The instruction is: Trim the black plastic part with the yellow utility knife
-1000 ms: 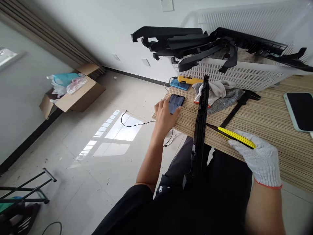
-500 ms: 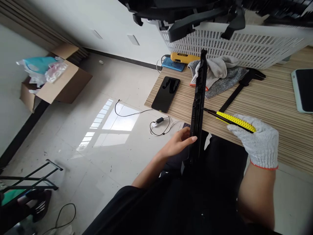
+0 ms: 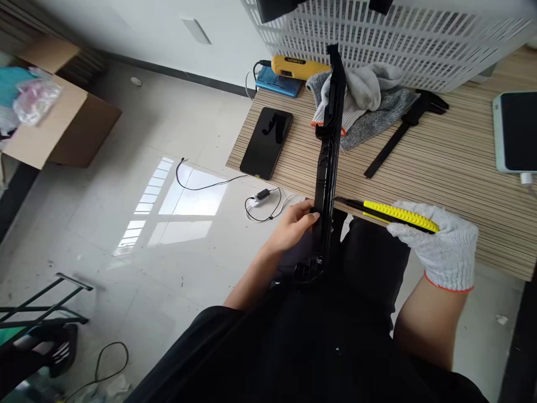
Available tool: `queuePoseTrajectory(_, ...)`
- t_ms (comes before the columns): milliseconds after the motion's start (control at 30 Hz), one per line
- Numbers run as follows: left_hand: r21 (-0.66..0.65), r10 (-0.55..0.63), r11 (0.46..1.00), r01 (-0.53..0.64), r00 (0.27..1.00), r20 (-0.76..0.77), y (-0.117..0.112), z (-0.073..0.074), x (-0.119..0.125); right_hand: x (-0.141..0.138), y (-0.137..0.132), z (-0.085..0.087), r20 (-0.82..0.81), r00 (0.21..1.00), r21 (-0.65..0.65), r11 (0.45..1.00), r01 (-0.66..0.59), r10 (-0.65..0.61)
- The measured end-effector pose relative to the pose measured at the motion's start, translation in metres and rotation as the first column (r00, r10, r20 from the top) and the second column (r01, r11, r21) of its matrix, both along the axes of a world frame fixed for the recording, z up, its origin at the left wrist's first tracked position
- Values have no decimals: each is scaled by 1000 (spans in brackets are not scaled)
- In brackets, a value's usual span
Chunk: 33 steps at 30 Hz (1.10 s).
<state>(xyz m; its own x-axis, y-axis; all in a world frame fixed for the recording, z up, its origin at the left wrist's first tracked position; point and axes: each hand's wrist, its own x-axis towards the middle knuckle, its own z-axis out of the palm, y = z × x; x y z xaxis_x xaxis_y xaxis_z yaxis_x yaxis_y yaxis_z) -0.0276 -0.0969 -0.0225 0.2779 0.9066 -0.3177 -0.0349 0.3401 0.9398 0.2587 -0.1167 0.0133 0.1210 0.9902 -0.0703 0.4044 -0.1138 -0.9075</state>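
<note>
Bare left hand (image 3: 293,226) gripping long black plastic strip (image 3: 329,145) at table (image 3: 453,168) edge, standing on lap. Gloved right hand (image 3: 440,246) closed around yellow knife (image 3: 394,214), tip touching strip. Phone (image 3: 267,143), gloves (image 3: 364,95), caliper (image 3: 403,131) lying beyond.

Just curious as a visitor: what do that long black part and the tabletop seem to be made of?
The long black part looks like moulded plastic, matt to slightly glossy, with ribs and clips. The tabletop looks like striped wood-grain laminate, though solid wood can't be ruled out.

Black phone (image 3: 266,143) on striped table (image 3: 453,168); white basket (image 3: 377,45), gloves (image 3: 364,98) behind.
</note>
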Motion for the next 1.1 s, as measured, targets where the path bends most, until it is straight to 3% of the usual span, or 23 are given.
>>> queuePoseTrajectory(100, -27, 17, 1000, -16, 1000, 19, -2, 0, 5, 2, 2, 0, 45, 996, 0, 997, -82, 82)
queuePoseTrajectory(333, 95, 179, 981, -169, 977, -113, -7, 15, 11, 2, 2, -3, 59, 995, 62, 995, -84, 80)
queuePoseTrajectory(433, 124, 232, 969, -214, 960, -155, -3, 19, 12, 2, 2, -2, 147, 984, 103, 988, -114, 98)
queuePoseTrajectory(567, 248, 291, 942, -227, 920, -264, 4, 15, 15, 1, 4, 1, 270, 952, 120, 975, -184, 147)
queuePoseTrajectory(667, 286, 317, 929, -234, 903, -291, 6, 10, 18, -1, 4, 3, 263, 956, 119, 979, -165, 129)
queuePoseTrajectory(833, 315, 302, 924, -217, 920, -251, 6, 3, 20, -8, 6, 5, 164, 985, 101, 993, -61, 44)
queuePoseTrajectory(1100, 270, 182, 955, -120, 959, -219, 7, -4, 19, -15, 13, 7, 227, 967, 95, 986, -138, 114)
